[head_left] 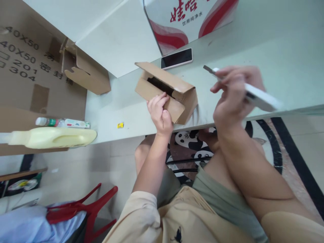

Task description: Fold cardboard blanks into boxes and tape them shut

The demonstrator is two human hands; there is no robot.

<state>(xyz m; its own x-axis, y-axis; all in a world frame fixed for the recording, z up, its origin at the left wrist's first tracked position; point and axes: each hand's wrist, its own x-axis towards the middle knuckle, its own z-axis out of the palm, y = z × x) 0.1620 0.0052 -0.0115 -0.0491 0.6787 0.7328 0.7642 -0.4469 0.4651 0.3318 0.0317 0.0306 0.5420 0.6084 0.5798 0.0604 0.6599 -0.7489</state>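
Observation:
A small brown cardboard box (174, 90) lies on its side on the pale table (278, 60), one end flap open. My left hand (160, 113) is closed on the box's near flap at the table's front edge. To the right of the box, my right hand (233, 98) is raised above the table. It grips a white utility knife (255, 95) whose blade tip points left toward the box. The knife and the box are apart.
A dark phone (176, 58) lies behind the box, in front of a red-and-white carton (187, 23). At left sit a folded brown box (83, 69), a large cardboard sheet (27, 67), a pale yellow jug (53, 137) and a small bottle (63, 123). A red chair (88, 209) stands below.

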